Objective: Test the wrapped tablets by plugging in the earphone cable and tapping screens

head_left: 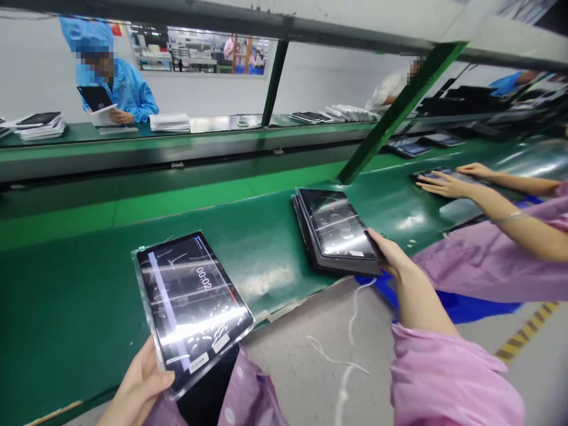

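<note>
My left hand (144,378) is closed on the lower left corner of a tablet (197,296), thumb on the front and the other fingers behind. The tablet is tilted toward me over the bench edge, in a clear film; its lit screen reads 00:02, and two small white labels sit near its lower edge. To the right, a stack of dark tablets (339,228) lies on the green bench, the top one glossy with a white label. My right hand (390,254) grips the near right edge of the stack; its fingertips are partly hidden, and I cannot tell how many tablets they hold.
A co-worker's hands (452,180) rest on another tablet at the right. A slanted green post (399,112) rises from the bench (248,242). Across the aisle, a person in blue (128,89) holds a tablet behind a second bench. White cable (352,319) hangs below the edge.
</note>
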Action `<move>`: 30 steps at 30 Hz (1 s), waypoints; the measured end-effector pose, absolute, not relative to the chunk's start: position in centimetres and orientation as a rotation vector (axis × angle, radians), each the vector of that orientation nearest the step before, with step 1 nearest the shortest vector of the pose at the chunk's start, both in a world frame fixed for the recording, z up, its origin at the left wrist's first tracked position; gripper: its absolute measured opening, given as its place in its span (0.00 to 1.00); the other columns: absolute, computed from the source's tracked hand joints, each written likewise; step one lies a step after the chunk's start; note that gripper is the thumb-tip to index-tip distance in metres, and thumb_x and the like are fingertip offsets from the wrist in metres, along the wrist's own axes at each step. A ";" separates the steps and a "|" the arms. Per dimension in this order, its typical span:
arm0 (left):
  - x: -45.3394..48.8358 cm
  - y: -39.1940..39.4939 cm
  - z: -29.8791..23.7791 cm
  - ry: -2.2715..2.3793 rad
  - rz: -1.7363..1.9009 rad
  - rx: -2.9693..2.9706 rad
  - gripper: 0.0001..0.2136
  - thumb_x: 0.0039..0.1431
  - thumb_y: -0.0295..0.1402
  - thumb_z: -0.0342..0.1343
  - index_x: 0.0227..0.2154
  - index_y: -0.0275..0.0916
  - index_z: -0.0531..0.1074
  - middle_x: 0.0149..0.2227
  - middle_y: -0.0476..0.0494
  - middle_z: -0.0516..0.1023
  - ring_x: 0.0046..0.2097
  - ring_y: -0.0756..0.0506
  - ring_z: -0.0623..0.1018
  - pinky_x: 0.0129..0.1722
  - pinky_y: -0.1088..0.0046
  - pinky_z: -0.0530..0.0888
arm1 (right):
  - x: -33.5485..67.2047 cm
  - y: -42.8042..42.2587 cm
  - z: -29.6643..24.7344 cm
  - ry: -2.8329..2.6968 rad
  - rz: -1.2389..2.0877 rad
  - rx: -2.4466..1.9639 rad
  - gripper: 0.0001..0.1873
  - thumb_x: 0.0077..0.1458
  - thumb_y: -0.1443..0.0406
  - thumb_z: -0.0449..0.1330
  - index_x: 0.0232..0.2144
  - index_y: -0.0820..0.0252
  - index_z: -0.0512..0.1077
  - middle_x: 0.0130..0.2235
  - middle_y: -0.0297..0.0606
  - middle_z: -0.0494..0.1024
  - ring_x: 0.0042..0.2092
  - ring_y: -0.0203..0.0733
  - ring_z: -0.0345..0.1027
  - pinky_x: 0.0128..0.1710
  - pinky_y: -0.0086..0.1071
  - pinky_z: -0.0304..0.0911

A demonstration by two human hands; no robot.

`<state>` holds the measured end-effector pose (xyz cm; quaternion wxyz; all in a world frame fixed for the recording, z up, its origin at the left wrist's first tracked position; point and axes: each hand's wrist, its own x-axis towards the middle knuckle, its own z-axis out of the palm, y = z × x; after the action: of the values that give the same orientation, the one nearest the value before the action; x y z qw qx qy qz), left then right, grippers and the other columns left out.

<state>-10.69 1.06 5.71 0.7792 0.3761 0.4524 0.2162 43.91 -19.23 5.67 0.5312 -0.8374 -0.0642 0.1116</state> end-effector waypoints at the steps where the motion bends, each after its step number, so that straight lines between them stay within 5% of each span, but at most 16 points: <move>1: -10.7 1.2 5.7 0.987 0.474 0.806 0.39 0.34 0.40 0.76 0.54 0.42 0.76 0.53 0.37 0.83 0.62 0.26 0.75 0.60 0.54 0.75 | 44.2 -18.7 5.5 -0.120 0.321 -1.971 0.26 0.64 0.54 0.60 0.36 0.81 0.76 0.29 0.54 0.77 0.27 0.40 0.70 0.28 0.40 0.59; 8: -7.9 3.3 7.3 0.931 0.461 0.807 0.35 0.39 0.34 0.74 0.55 0.41 0.75 0.56 0.37 0.81 0.63 0.28 0.74 0.63 0.54 0.72 | 41.3 -18.2 5.5 -0.139 0.487 -1.919 0.20 0.55 0.53 0.68 0.37 0.66 0.78 0.32 0.44 0.79 0.29 0.42 0.71 0.26 0.34 0.61; 14: -4.8 4.6 9.1 0.846 0.441 0.915 0.35 0.40 0.34 0.74 0.55 0.39 0.75 0.55 0.35 0.81 0.62 0.28 0.75 0.61 0.55 0.74 | 37.2 -16.4 5.6 -0.303 0.478 -1.959 0.25 0.45 0.45 0.71 0.24 0.60 0.73 0.21 0.30 0.68 0.23 0.34 0.55 0.21 0.30 0.48; 17: -3.4 4.7 10.1 0.786 0.420 0.952 0.34 0.38 0.33 0.74 0.54 0.39 0.76 0.55 0.35 0.81 0.63 0.28 0.74 0.62 0.55 0.73 | 35.2 -16.6 6.1 -0.360 0.408 -1.970 0.27 0.40 0.43 0.73 0.24 0.59 0.74 0.24 0.32 0.69 0.28 0.37 0.58 0.25 0.30 0.53; 19: -2.0 4.7 11.0 0.717 0.401 0.978 0.34 0.39 0.33 0.74 0.54 0.39 0.76 0.56 0.35 0.81 0.64 0.28 0.73 0.63 0.56 0.71 | 32.6 -17.3 6.3 -0.327 0.311 -1.942 0.29 0.40 0.42 0.73 0.32 0.60 0.78 0.30 0.36 0.74 0.29 0.37 0.60 0.26 0.30 0.54; 22: 0.9 4.2 12.1 0.564 0.309 1.006 0.36 0.40 0.31 0.73 0.57 0.40 0.75 0.57 0.36 0.79 0.63 0.29 0.74 0.63 0.55 0.72 | 26.4 -17.9 6.1 -0.226 0.392 -1.601 0.41 0.44 0.33 0.67 0.46 0.57 0.78 0.33 0.36 0.76 0.21 0.30 0.46 0.19 0.30 0.45; 24: 3.6 3.4 12.5 0.449 0.208 1.021 0.40 0.41 0.31 0.72 0.61 0.41 0.71 0.57 0.35 0.79 0.60 0.29 0.77 0.60 0.54 0.74 | 22.3 -17.9 6.1 -0.213 0.592 -1.297 0.43 0.39 0.28 0.66 0.40 0.56 0.77 0.24 0.28 0.68 0.19 0.27 0.34 0.17 0.30 0.40; 27: 8.8 2.0 12.6 0.260 0.038 1.029 0.46 0.42 0.30 0.72 0.67 0.42 0.63 0.57 0.35 0.78 0.54 0.33 0.81 0.55 0.55 0.77 | 20.0 -18.0 6.6 -0.102 0.446 -1.147 0.32 0.42 0.37 0.72 0.24 0.54 0.66 0.16 0.19 0.49 0.19 0.27 0.28 0.17 0.29 0.39; 30: 14.3 1.3 12.3 0.046 -0.094 1.087 0.47 0.44 0.31 0.72 0.68 0.42 0.59 0.58 0.32 0.77 0.48 0.37 0.83 0.51 0.55 0.78 | 23.5 -19.5 7.5 0.002 0.178 -1.211 0.29 0.41 0.47 0.76 0.23 0.52 0.60 0.17 0.19 0.49 0.18 0.28 0.28 0.16 0.31 0.35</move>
<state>14.26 1.28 12.27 0.8546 0.5169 0.0217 -0.0448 23.47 -19.50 7.50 0.8184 -0.5685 0.0012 0.0836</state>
